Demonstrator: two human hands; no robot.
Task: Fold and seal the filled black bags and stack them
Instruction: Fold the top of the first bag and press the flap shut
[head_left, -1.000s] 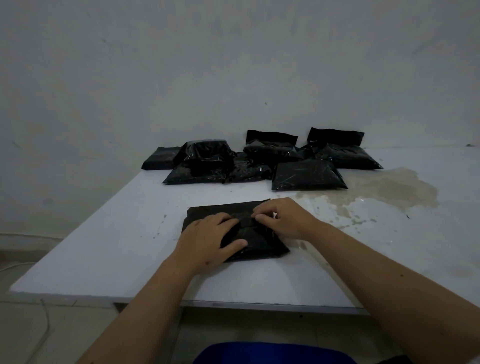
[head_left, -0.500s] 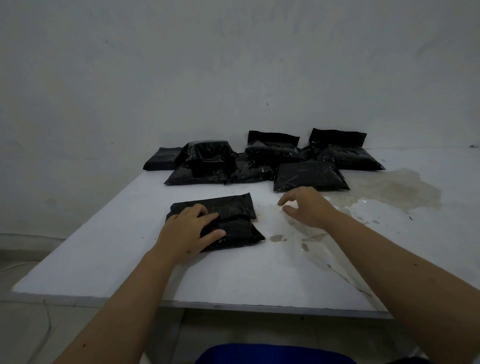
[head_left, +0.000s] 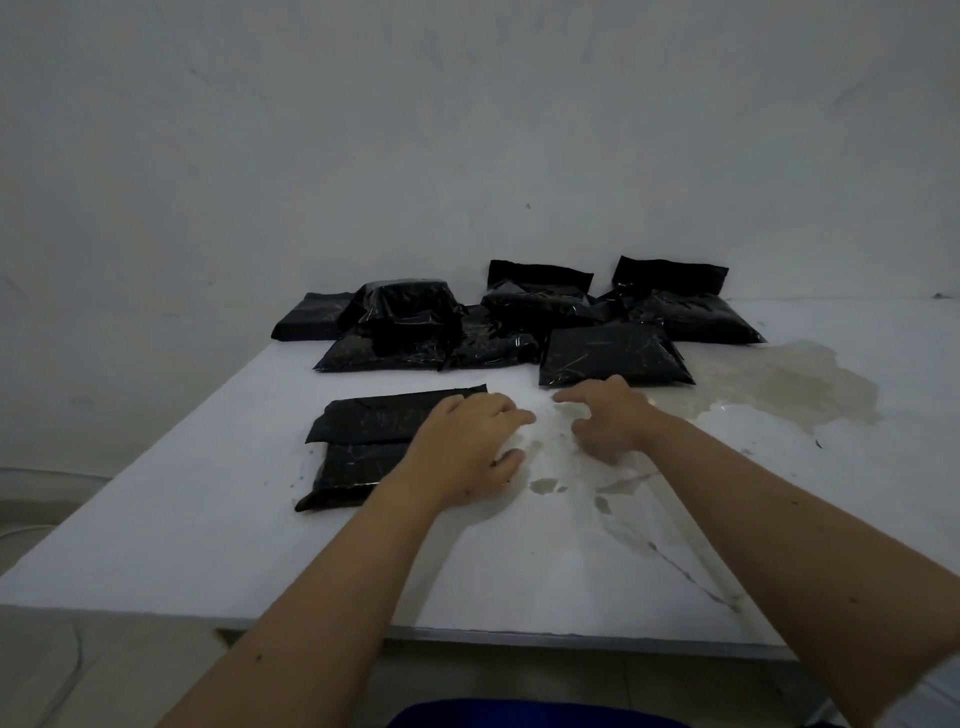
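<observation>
Since 1 s ago: folded bag (head_left: 374, 447) had slid left across the table (head_left: 208, 545), off the spot in front of the person. Right hand (head_left: 605, 418) had let go of it; 0.5 s ago it was already clear. Left hand (head_left: 467, 447) had shifted to the bag's right end. Read: fold done, bag being set aside; seal can't be confirmed.

Left hand lay flat on the bag's right edge, fingers (head_left: 511, 413) straight, close together, pressing not gripping. Right hand hovered just beside it, apart from the bag, fingers loosely curled, holding nothing.

Bag sat at near-left of table, well short of the pile of bags (head_left: 519, 322) at the wall. Long axis approx. near-to-far, tilted slightly; folded flap at the far end, toward the pile. Wet stain (head_left: 779, 384) to the right.
</observation>
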